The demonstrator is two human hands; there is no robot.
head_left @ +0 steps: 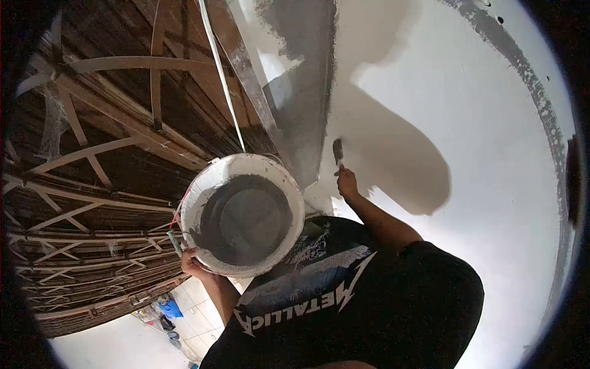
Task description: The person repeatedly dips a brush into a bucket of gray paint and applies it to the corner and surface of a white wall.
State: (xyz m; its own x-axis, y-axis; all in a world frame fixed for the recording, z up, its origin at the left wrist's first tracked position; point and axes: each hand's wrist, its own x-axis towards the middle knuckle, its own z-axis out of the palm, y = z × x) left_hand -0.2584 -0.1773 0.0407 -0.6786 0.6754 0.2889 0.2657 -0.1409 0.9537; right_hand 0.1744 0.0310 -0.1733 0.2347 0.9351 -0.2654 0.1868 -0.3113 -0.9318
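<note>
My left hand [193, 263] grips the side of a white bucket [294, 203] at its lower left rim, fingers wrapped round the edge. Wet grey coating [249, 215] lies inside the bucket and smears its inner wall. Beside that hand, a pale handle grip [176, 244] sticks out past the rim. My right hand [346, 182] is closed round a small brush [337, 149], its dark head coated grey. The brush head is close to the white wall [491, 135], beside a grey-coated strip [301, 104] along the corner.
Wooden roof beams and battens [110, 147] fill the left side. A white cable [221, 67] hangs down toward the bucket. Another grey band [528, 80] curves along the wall at the right. Far below, a tiled floor [196, 310] holds a blue item [171, 309] among other things.
</note>
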